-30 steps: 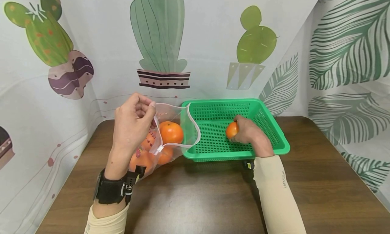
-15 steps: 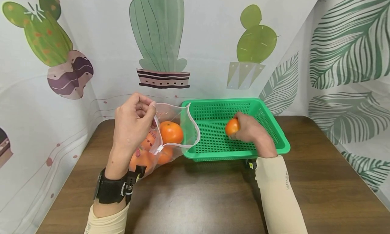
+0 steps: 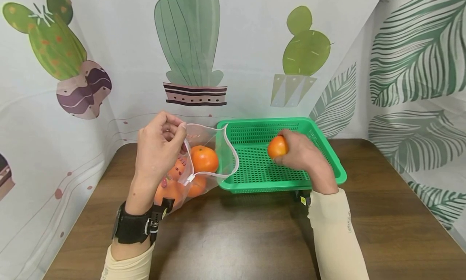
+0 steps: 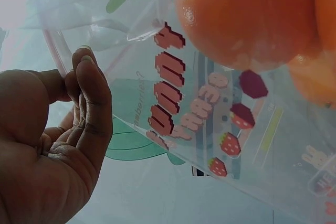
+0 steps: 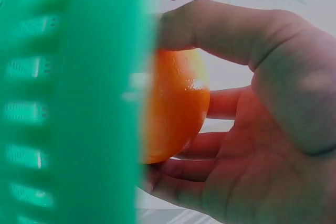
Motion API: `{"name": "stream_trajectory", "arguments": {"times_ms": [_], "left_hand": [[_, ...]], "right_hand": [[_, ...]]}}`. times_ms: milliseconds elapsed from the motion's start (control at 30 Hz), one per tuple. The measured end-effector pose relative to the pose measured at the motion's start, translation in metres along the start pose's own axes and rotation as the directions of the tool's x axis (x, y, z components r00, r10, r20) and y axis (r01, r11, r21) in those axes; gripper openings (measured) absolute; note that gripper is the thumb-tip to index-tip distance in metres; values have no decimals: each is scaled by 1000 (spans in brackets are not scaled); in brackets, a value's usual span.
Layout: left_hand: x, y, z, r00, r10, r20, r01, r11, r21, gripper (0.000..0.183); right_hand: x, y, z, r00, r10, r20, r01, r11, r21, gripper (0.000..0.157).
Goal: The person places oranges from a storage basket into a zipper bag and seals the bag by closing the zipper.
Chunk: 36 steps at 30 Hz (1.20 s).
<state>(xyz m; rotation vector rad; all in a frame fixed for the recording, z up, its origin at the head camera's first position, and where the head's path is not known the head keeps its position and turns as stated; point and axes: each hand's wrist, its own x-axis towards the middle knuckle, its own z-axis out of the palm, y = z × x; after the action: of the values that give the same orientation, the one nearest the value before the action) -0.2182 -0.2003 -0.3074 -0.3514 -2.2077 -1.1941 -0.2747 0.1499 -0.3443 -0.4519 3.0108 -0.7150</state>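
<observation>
My left hand (image 3: 156, 146) pinches the edge of a clear zip bag (image 3: 227, 158) between thumb and fingers, and the bag's mouth gapes to the right. Several oranges (image 3: 204, 159) lie inside the bag; the left wrist view shows its printed lettering (image 4: 169, 93) and strawberries up close. Over the green basket (image 3: 280, 185), my right hand (image 3: 302, 150) grips one orange (image 3: 278, 147) with thumb and fingers curled round it. In the right wrist view the basket wall (image 5: 100, 98) hides part of that orange (image 5: 178, 103).
The basket stands at the back of the brown wooden table (image 3: 233, 235), right beside the bag. A white plastic slider (image 3: 189, 179) sits on the bag's zip. Behind everything hangs a cloth (image 3: 251, 49) printed with cacti and leaves.
My right hand has lifted the orange a little off the basket floor and the forearm has shifted slightly right. The left hand and the bag stay where they were.
</observation>
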Motion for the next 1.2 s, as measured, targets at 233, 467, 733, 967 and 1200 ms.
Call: {"name": "stream_trajectory", "arguments": {"times_ms": [233, 467, 733, 967, 1200], "left_hand": [[0, 1, 0, 1000, -2, 0, 2, 1000, 11, 8], [0, 1, 0, 1000, -2, 2, 2, 1000, 8, 8], [-1, 1, 0, 1000, -1, -11, 1, 1000, 27, 8], [-1, 1, 0, 1000, 0, -24, 1, 999, 38, 8], [-1, 1, 0, 1000, 13, -19, -12, 999, 47, 8]], "right_hand": [[-8, -8, -6, 997, -54, -58, 54, 999, -9, 64], [-15, -17, -11, 992, -72, -100, 72, 997, -8, 67], [-23, -28, -16, 991, -62, -119, 64, 998, 12, 68], [-30, -35, -19, 982, -83, -172, 89, 996, 26, 66], [-35, -41, -20, 972, -111, -209, 122, 992, 37, 66]]}}
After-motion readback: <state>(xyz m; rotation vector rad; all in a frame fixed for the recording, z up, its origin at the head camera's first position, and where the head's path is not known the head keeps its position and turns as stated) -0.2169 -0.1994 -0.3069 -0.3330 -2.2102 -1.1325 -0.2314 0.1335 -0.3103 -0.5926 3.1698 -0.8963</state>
